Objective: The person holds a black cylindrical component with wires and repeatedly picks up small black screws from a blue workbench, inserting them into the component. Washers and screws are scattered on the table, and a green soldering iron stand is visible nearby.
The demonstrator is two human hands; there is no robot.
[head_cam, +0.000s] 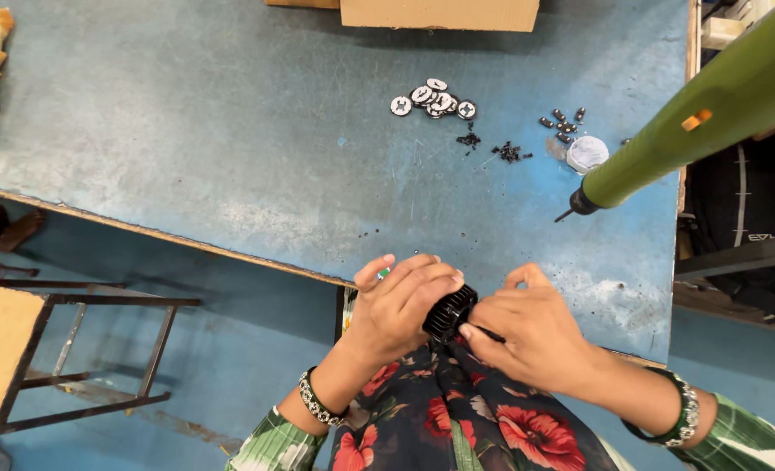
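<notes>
At the near table edge, left hand [401,301] has fingers curled tight around a black ribbed part [448,312]; right hand [531,331] pinches its other side. Beyond lie round discs [433,98], then a green power screwdriver [710,109] hanging over the blue table [231,131].

A worn blue worktop [231,131] with a wooden edge stands over a blue floor [231,349]. A metal-framed stool [21,349] stands at left; a cardboard box [440,13] rests at the far edge.

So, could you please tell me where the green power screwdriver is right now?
In the head view, the green power screwdriver hangs at the upper right over the blue table, its tip pointing down-left beside the small white cap.
</notes>
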